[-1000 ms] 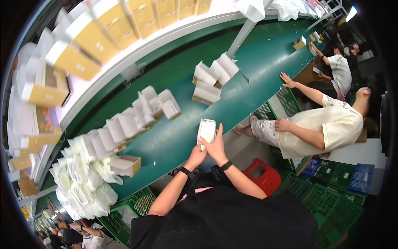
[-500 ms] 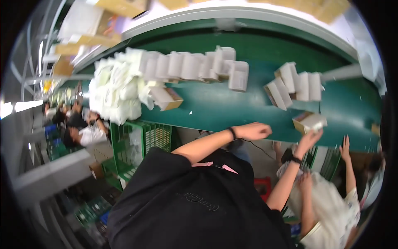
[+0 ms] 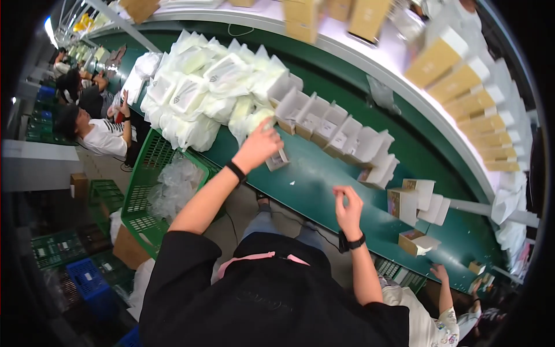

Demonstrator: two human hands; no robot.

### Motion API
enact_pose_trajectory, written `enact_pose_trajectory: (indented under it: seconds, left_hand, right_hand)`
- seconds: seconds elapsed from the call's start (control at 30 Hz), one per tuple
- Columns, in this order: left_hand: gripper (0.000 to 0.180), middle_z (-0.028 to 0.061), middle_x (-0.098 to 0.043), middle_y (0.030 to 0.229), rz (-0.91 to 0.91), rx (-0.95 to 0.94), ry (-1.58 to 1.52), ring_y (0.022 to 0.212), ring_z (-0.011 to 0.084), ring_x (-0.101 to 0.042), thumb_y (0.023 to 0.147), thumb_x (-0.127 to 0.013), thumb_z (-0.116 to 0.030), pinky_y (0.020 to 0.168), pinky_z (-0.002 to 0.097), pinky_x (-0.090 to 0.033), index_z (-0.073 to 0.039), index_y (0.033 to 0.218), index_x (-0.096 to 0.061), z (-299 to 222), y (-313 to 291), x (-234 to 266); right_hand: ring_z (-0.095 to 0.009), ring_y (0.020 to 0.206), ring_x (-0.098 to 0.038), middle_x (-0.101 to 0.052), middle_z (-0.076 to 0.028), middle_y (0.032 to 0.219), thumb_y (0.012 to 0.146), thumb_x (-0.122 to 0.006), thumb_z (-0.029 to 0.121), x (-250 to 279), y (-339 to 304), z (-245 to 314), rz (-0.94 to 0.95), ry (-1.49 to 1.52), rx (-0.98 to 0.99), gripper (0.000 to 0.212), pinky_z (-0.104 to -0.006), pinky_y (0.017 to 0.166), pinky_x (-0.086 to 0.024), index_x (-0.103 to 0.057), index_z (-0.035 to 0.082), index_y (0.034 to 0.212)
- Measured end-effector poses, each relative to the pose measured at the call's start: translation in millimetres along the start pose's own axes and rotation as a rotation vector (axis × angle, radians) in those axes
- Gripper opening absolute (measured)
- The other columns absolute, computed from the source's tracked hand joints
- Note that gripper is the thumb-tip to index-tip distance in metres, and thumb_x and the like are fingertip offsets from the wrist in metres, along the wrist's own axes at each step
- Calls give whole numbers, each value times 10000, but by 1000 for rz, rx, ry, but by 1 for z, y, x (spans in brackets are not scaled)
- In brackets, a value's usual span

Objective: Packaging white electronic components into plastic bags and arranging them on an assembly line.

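My left hand point(image 3: 260, 146) reaches to the near right edge of a heap of pale, plastic-wrapped packets point(image 3: 191, 95). Its fingers close on a pale yellow wrapped packet point(image 3: 258, 120) there. Partly under that hand, a small open box point(image 3: 278, 161) sits on the green work surface point(image 3: 306, 179). Over the bench's near edge, my right hand point(image 3: 349, 211) holds nothing; its fingers are loosely bent, with a gap beside the thumb. Further right stands a brown box with raised white flaps point(image 3: 417, 243), apart from both hands.
A row of open boxes point(image 3: 329, 124) runs behind my hands, with more boxes point(image 3: 410, 199) farther right. At my left stands a green crate point(image 3: 147, 196) holding clear plastic bags point(image 3: 179, 185). A shelf point(image 3: 399, 66) carries cartons. A co-worker's hand point(image 3: 440, 272) rests at the bench's right.
My left hand has gone leftward to the packet heap. My right hand has left the brown box at the right and come back toward the middle. The view has turned.
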State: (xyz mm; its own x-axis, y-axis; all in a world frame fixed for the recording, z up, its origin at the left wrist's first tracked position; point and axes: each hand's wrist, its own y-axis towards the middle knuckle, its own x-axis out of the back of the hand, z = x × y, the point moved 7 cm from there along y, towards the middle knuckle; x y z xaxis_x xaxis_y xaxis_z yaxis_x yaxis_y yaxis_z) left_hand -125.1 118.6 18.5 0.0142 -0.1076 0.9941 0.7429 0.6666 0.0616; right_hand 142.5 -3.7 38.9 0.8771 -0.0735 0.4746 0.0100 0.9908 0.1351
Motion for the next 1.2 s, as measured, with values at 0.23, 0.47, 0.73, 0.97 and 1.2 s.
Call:
enact_pose_trajectory:
  seconds: [0.23, 0.47, 0.73, 0.97, 1.2]
  left_hand:
    - [105, 55, -634, 852, -79, 361, -425, 842, 249, -656, 923, -642, -151, 833, 419, -537, -124, 1011, -692, 13, -171, 44]
    - [215, 148, -714, 909, -232, 919, -648, 822, 384, -688, 952, -638, -160, 690, 485, -544, -67, 1130, -713, 52, -257, 42]
    - [255, 227, -719, 921, -185, 1109, -646, 864, 443, -682, 967, -597, -173, 730, 546, -532, -49, 1159, -710, 92, -259, 22]
    - [291, 236, -715, 990, -177, 811, -736, 846, 456, -684, 972, -564, -159, 729, 551, -543, -25, 1211, -661, 83, -172, -12]
    - [410, 237, -691, 1137, -16, 676, -740, 964, 426, -686, 972, -599, -163, 773, 512, -551, 6, 1345, -589, 58, -106, -37]
  right_hand:
    - [-308, 1139, -650, -680, -173, 1200, 893, -596, -1, -252, 135, 49, 406, -523, 460, 355, -359, 912, -544, -616, -13, 1247]
    - [-260, 1160, -554, -640, -91, 1096, 868, -630, 147, -372, 198, -3, 300, -1175, 643, 209, -414, 915, -455, -624, 84, 1067]
    - [-319, 1044, -577, -648, -88, 1013, 659, -882, 295, -304, 127, 19, 504, -874, 437, 478, -460, 897, -449, -645, 63, 1002]
    - [-289, 1091, -677, -691, -102, 1228, 827, -826, 158, -167, 12, -54, 119, 132, -601, 550, -418, 969, -527, -588, -22, 1289]
    - [-195, 1235, -623, -647, -108, 1355, 881, -784, 67, -105, -38, -10, -150, 815, -672, 602, -354, 1047, -500, -520, -21, 1416]
